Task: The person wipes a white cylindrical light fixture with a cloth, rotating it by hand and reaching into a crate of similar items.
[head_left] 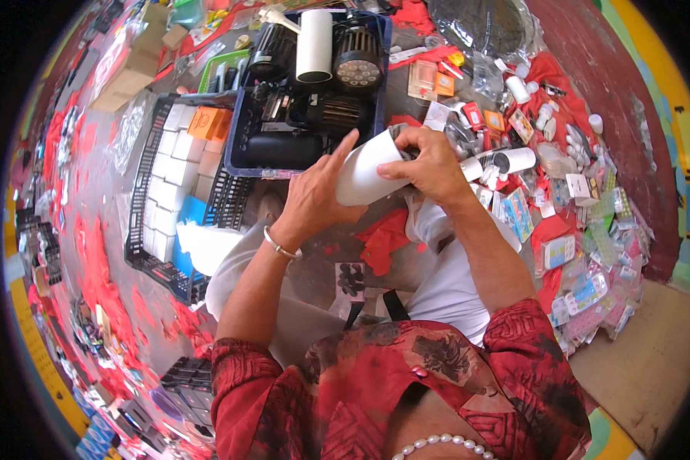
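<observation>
While the left hand cups the white cylinder, probably light and stiff, the right hand pinches its graspable rim.

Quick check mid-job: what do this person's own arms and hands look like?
The left hand and right hand wear no gloves. A thin, rounded, silver-coloured metal bangle circles the left wrist; none shows on the right. The short red fabric sleeves carry dark printed patterns.
</observation>
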Motion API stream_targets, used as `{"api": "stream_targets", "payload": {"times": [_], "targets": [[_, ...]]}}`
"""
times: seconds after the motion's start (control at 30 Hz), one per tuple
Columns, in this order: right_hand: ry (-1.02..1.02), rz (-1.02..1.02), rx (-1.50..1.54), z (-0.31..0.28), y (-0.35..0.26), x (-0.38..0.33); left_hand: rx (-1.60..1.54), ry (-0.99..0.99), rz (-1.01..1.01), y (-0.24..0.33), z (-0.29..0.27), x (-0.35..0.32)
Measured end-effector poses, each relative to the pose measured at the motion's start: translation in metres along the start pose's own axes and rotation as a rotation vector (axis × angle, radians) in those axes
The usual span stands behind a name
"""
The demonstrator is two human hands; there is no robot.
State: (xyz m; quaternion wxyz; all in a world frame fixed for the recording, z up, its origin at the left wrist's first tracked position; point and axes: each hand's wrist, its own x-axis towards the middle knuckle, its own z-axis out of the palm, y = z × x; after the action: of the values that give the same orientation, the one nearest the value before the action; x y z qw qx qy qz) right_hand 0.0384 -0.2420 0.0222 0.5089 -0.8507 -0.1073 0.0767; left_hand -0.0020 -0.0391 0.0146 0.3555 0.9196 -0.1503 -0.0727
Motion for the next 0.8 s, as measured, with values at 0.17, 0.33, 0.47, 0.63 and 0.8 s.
{"api": "stream_targets", "payload": {"times": [0.17,0.33,0.47,0.63,0.8], "targets": [[-0.041,0.296,0.452,-0.008,-0.002,0.009,-0.042,0.174,0.069,-0.006,-0.019,0.005],[0.191,0.267,0.587,-0.027,-0.005,0.012,-0.81,0.647,-0.284,-0.051,-0.028,0.003],[0.378,0.072,0.338,-0.031,-0.019,0.013,-1.488,0.111,-0.8,-0.062,-0.014,-0.006],[0.461,-0.4,-0.173,-0.017,-0.041,0.0,-1.951,-0.202,-0.457,-0.044,-0.014,0.005],[0.315,-0.828,-0.504,0.013,-0.052,-0.024,-2.062,0.077,-0.485,-0.033,-0.014,0.02]]}}
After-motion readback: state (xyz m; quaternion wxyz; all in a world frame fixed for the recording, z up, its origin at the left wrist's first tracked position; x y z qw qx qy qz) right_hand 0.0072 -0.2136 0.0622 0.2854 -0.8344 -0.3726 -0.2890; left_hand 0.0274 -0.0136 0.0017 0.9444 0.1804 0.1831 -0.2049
